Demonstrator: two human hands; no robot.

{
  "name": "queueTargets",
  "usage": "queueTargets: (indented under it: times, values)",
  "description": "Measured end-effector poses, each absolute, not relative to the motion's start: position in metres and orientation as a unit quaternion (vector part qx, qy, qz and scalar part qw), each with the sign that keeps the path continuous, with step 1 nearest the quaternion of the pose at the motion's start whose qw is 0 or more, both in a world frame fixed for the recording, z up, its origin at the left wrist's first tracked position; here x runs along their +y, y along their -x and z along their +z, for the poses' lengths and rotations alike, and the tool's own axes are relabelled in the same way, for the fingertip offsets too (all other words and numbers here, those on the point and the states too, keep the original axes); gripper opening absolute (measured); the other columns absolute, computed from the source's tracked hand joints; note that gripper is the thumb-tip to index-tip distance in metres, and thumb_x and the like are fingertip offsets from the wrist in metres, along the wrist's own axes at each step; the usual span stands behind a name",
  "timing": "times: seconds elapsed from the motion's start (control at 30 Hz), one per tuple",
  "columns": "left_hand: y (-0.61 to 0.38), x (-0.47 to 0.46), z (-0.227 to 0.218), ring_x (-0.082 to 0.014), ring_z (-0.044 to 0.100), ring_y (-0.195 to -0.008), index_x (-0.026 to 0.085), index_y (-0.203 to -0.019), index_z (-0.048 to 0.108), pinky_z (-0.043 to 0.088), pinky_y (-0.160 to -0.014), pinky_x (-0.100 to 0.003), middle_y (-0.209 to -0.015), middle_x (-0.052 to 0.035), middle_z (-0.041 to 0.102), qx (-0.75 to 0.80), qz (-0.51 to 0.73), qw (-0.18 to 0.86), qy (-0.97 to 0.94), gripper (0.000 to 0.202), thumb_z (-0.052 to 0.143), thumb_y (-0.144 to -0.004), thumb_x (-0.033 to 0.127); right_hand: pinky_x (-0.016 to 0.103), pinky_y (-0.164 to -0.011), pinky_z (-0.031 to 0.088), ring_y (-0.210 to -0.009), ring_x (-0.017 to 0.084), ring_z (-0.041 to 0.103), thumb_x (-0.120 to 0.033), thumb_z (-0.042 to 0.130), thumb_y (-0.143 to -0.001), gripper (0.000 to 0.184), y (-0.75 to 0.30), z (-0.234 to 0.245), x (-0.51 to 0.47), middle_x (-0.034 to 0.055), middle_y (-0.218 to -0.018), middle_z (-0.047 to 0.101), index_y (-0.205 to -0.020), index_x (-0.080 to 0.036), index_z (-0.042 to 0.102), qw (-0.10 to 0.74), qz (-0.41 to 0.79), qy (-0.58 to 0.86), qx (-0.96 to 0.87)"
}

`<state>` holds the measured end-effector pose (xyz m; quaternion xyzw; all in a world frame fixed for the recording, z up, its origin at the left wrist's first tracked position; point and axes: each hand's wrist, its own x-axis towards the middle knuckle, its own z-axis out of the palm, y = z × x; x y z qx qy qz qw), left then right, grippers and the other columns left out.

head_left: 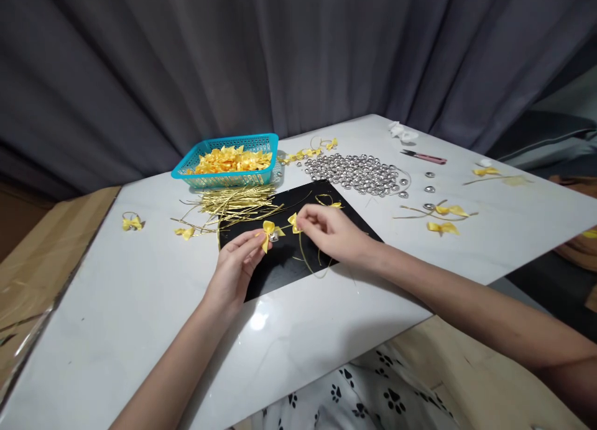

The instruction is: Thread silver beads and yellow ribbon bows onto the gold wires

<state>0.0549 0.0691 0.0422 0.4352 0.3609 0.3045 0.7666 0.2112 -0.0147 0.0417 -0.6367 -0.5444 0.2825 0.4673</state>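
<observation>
My left hand (234,267) pinches a small yellow ribbon bow (269,231) with a silver bell under it, over a black mat (289,256). My right hand (329,229) is closed in a pinch on a second yellow bow (293,222) and a thin gold wire (305,259) that curls down across the mat. The two hands are close together, fingertips a few centimetres apart.
A teal basket (224,176) of yellow bows stands behind the mat, with a bundle of gold wires (233,201) in front of it. A heap of silver bells (357,172) lies at the right, finished bows (443,219) beyond, and pink snips (424,157) at the back.
</observation>
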Motion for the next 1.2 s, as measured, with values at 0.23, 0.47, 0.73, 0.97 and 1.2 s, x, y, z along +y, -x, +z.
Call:
queueTargets:
  times: [0.23, 0.47, 0.73, 0.97, 1.2]
  values:
    - [-0.055, 0.069, 0.047, -0.0061, 0.060, -0.059, 0.011, -0.069, 0.070, 0.048, -0.058, -0.010, -0.066, -0.0003, 0.065, 0.353, 0.308, 0.774, -0.426, 0.019, 0.080, -0.053, 0.016, 0.021, -0.051, 0.027, -0.049, 0.007, 0.034, -0.019, 0.039, -0.089, 0.013, -0.215, 0.043, -0.020, -0.0028, -0.057, 0.040, -0.078, -0.014, 0.044, 0.428, 0.149, 0.625, -0.636]
    - [-0.055, 0.070, 0.049, -0.0062, 0.059, -0.058, 0.010, -0.067, 0.069, 0.048, -0.058, -0.010, -0.066, -0.0008, 0.065, 0.350, 0.315, 0.779, -0.414, 0.021, 0.080, -0.050, 0.015, 0.026, -0.056, 0.028, -0.059, 0.011, 0.041, -0.019, 0.031, -0.092, 0.018, -0.201, 0.033, -0.027, 0.0049, -0.071, 0.051, -0.084, -0.012, 0.046, 0.256, 0.083, 0.595, -0.757]
    - [-0.051, 0.066, 0.044, -0.0068, 0.057, -0.061, 0.014, -0.073, 0.067, 0.045, -0.058, -0.014, -0.069, 0.0001, 0.064, 0.323, 0.286, 0.743, -0.512, 0.017, 0.077, -0.061, 0.023, 0.021, -0.049, 0.026, -0.048, 0.005, 0.031, -0.030, 0.049, -0.086, 0.021, -0.202, 0.035, -0.027, -0.0036, -0.057, 0.037, -0.073, -0.014, 0.043, 0.443, 0.163, 0.582, -0.663]
    - [-0.052, 0.065, 0.042, -0.0070, 0.055, -0.060, 0.015, -0.076, 0.064, 0.045, -0.058, -0.016, -0.068, 0.0009, 0.062, 0.317, 0.282, 0.716, -0.554, 0.021, 0.077, -0.061, 0.023, 0.017, -0.039, 0.028, -0.043, 0.002, 0.035, -0.036, 0.053, -0.086, 0.026, -0.202, 0.043, -0.015, -0.0006, -0.072, 0.053, -0.084, -0.011, 0.055, 0.482, 0.422, 0.560, -0.525]
    - [-0.053, 0.068, 0.042, -0.0074, 0.058, -0.063, 0.015, -0.076, 0.064, 0.046, -0.061, -0.015, -0.068, 0.0007, 0.063, 0.318, 0.273, 0.726, -0.545, 0.025, 0.080, -0.057, 0.019, 0.017, -0.036, 0.028, -0.038, 0.001, 0.036, -0.026, 0.044, -0.092, 0.019, -0.201, 0.043, -0.015, -0.0015, -0.072, 0.053, -0.081, -0.012, 0.051, 0.483, 0.478, 0.566, -0.466]
